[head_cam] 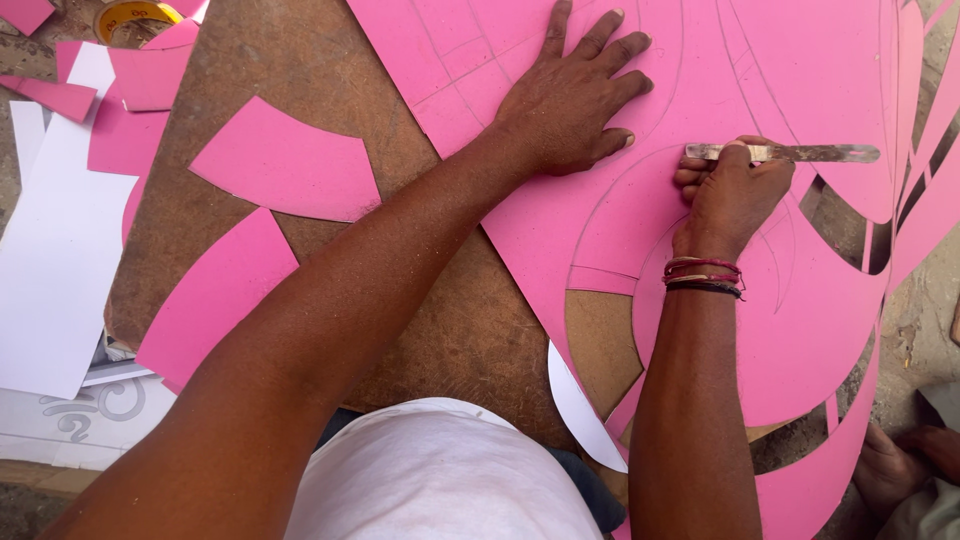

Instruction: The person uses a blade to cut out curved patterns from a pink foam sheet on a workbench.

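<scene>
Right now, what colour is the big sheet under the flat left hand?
Pink, with thin pencilled curves, seen in the head view: large pink sheet under the left hand.

The big pink sheet [800, 300] looks like thin card or foam paper, matt and smooth, with faint pencilled lines on it. The cut pink pieces [285, 165] near the bench's left edge have the same flat, dull finish. The bench [300, 60] top is brown board, rough and scuffed (worn pale in patches). The blade [800, 153] gripped in the right hand [730, 195] is bare metal, dull grey and scratched. White paper [50, 260] past the left edge is smooth and matt. The wristbands [704, 277] are thread or cord. The person's white shirt [440, 475] is soft cloth.
</scene>
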